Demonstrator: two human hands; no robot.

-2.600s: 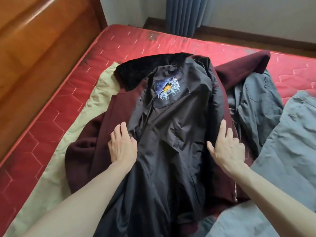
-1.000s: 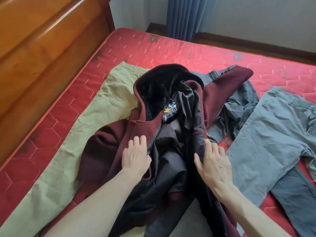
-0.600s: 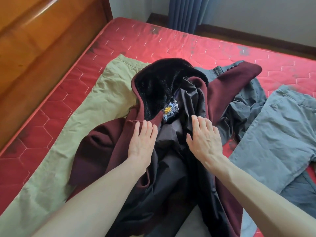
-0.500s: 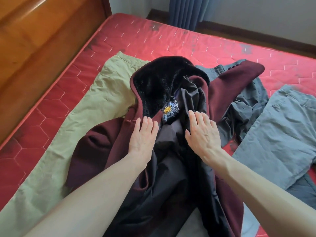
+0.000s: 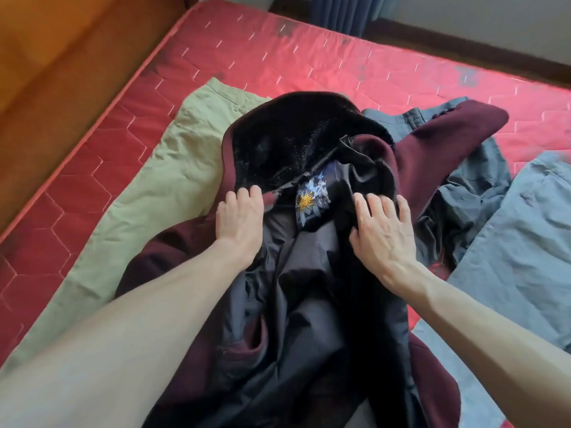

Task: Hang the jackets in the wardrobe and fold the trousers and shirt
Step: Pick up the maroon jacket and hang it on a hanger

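The maroon jacket [image 5: 438, 149] lies opened, lining up, on the red mattress [image 5: 309, 57], over khaki trousers [image 5: 160, 180] and beside grey trousers [image 5: 525, 242]. The left hand [image 5: 239, 223] rests flat near the black fur collar [image 5: 293, 140], fingertips curled over its edge. The right hand [image 5: 381, 233], fingers spread, presses the dark lining (just right of the embroidered label [image 5: 310, 200]), gripping nothing visibly.
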